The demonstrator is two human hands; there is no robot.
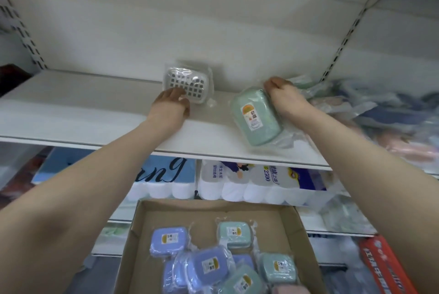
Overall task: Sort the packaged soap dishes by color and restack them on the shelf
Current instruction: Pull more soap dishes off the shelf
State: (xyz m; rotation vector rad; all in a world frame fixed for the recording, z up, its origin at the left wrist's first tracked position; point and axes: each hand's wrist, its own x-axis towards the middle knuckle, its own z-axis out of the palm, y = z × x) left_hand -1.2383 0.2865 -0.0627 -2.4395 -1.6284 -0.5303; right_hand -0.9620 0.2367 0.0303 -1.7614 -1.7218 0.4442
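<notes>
Two hands: right grip point(282, 96) atop green dish point(257, 119); left point(171, 106) touching white dish point(187, 85).

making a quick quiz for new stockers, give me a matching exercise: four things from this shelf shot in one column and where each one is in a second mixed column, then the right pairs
Column one
1. white soap dish
2. green soap dish with the label up
3. blue soap dishes
4. toilet paper packs

Column two
A. in the cardboard box
B. on the shelf, at the left hand
C. on the level under that shelf
D. on the shelf, in the right hand

Pairs: 1-B, 2-D, 3-A, 4-C
</notes>
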